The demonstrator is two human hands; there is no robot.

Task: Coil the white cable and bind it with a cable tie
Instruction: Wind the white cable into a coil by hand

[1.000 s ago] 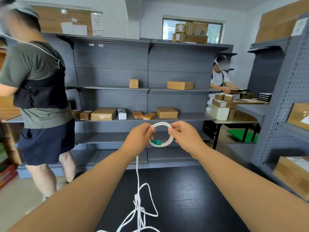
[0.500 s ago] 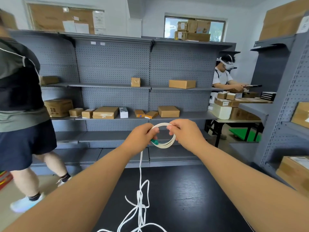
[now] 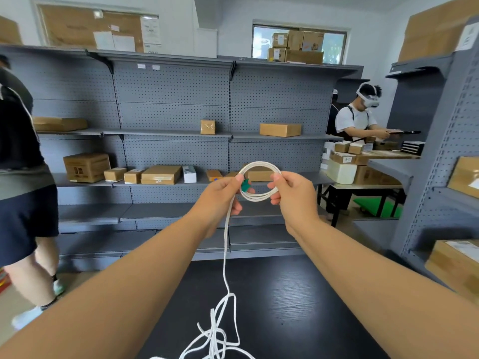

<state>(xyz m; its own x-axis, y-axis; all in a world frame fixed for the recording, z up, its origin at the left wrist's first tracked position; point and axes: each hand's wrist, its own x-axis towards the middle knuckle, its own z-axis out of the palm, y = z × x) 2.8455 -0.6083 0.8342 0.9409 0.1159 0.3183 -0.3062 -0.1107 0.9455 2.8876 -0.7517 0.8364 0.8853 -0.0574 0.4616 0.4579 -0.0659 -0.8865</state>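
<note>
White cable (image 3: 259, 181) is held up in a small ring, pinched by the left hand (image 3: 220, 195) and right hand (image 3: 290, 193). Much is left loose on the black table (image 3: 298, 307). No tie is seen.

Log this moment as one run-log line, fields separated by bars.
phase: coiling | left hand: pinching coil at green tag | right hand: gripping coil's other side | loose cable: heaped on black table | tie: none visible

Grey pegboard shelving (image 3: 176, 104) carries scattered cardboard boxes (image 3: 86, 167); a black table (image 3: 298, 294) occupies the foreground; a person wearing a headset (image 3: 359, 120) stands at right.
</note>
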